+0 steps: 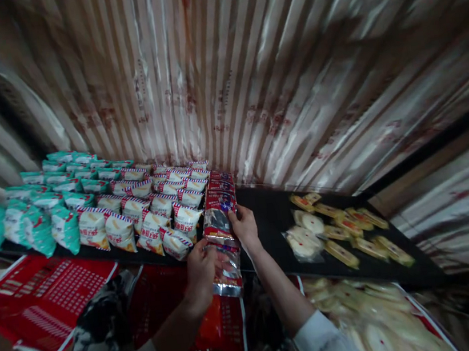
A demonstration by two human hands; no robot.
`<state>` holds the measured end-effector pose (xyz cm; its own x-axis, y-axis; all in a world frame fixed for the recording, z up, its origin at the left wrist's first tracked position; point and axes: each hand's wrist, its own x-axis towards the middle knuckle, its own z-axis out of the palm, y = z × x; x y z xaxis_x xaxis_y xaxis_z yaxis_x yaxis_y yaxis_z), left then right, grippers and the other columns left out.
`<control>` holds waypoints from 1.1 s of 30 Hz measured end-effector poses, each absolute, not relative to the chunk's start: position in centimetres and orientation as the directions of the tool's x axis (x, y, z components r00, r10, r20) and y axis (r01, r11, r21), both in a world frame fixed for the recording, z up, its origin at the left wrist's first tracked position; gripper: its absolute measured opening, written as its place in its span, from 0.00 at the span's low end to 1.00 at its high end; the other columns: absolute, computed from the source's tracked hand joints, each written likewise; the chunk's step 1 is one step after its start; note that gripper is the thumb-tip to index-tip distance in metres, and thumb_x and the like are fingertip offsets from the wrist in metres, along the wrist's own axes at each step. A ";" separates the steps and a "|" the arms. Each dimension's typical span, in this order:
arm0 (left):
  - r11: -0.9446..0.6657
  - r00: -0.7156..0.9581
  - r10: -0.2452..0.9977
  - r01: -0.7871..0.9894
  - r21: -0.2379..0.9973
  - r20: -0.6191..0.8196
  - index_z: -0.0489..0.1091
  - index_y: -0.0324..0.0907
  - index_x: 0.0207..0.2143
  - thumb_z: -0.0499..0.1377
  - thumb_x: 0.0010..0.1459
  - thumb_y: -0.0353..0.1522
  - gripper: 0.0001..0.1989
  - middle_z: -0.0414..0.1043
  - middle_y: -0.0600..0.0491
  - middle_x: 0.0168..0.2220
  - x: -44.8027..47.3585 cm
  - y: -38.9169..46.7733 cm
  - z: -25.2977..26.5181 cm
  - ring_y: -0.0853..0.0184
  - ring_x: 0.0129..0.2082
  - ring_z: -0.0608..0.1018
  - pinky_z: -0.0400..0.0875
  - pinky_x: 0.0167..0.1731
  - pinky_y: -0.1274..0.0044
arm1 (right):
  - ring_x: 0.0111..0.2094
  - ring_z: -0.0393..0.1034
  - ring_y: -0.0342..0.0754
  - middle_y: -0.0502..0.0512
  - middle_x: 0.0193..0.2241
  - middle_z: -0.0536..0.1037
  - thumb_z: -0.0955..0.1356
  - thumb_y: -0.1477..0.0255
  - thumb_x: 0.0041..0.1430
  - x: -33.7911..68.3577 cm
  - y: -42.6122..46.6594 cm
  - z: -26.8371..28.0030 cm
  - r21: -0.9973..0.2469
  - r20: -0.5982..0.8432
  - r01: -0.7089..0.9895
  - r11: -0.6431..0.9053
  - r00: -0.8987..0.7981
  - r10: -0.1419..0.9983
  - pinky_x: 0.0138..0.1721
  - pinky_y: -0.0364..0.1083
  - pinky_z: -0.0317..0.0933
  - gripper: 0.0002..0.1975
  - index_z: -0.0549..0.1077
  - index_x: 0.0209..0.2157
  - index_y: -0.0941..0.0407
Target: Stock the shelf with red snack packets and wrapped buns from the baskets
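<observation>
A strip of red snack packets (219,197) with silvery, see-through-looking windows lies across the dark shelf, and its lower end hangs over the front edge. My left hand (203,266) is closed at the strip's left side, near the seam above the lowest packet. On the right edge, my right hand (245,228) grips the strip with its thumb on top. Directly left of it stand several white snack bags (150,229) with striped tops and red lettering. Parts of the lowest packet are covered by my left fingers.
Teal bags (66,229) stand in rows at the far left. To the right lie yellow packs (342,253) and clear-wrapped round white items (303,241). Red baskets (45,298) sit below the shelf (264,240); one at right holds pale wrapped goods (374,318). Corrugated sheeting (221,73) rises behind.
</observation>
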<state>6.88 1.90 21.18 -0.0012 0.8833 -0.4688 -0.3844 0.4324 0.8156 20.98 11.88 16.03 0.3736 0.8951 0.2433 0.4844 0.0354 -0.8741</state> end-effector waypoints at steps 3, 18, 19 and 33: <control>0.446 0.034 0.881 -0.389 0.806 -0.472 0.61 0.37 0.46 0.54 0.52 0.33 0.18 0.72 0.55 0.20 6.9 1.7 21.1 0.68 0.16 0.75 0.63 0.13 0.83 | 0.46 0.66 0.57 0.61 0.40 0.75 0.66 0.63 0.50 20.7 11.7 15.7 -0.836 0.242 0.548 -0.028 0.413 0.878 0.49 0.55 0.58 0.18 0.76 0.41 0.58; 0.352 0.049 0.936 -0.221 0.910 -0.350 0.42 0.37 0.64 0.52 0.50 0.29 0.39 0.72 0.56 0.27 7.1 1.1 20.7 0.73 0.18 0.72 0.65 0.17 0.82 | 0.65 0.39 0.60 0.58 0.61 0.61 0.61 0.59 0.61 18.0 12.6 19.7 -0.345 0.407 0.924 0.166 -0.012 0.913 0.60 0.59 0.46 0.24 0.68 0.55 0.54; 0.332 0.071 0.943 -0.174 0.927 -0.325 0.46 0.37 0.63 0.52 0.50 0.29 0.37 0.71 0.57 0.26 7.2 1.2 20.5 0.74 0.17 0.70 0.64 0.17 0.83 | 0.65 0.37 0.61 0.57 0.62 0.59 0.61 0.58 0.61 17.9 12.8 19.8 -0.320 0.372 0.935 0.150 -0.021 0.928 0.60 0.59 0.45 0.25 0.67 0.56 0.53; 0.326 0.188 0.918 0.144 0.934 -0.349 0.53 0.31 0.60 0.45 0.57 0.28 0.28 0.69 0.58 0.21 7.2 2.3 18.7 0.72 0.15 0.68 0.66 0.18 0.80 | 0.65 0.42 0.60 0.58 0.63 0.57 0.59 0.56 0.62 17.5 13.4 18.9 -0.199 0.174 0.979 0.052 -0.017 0.985 0.60 0.56 0.44 0.25 0.64 0.58 0.49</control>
<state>7.24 2.27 18.73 0.1885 0.9179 -0.3492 0.1441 0.3259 0.9344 17.47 13.41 18.93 -0.0174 0.9845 0.1743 0.9786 0.0525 -0.1988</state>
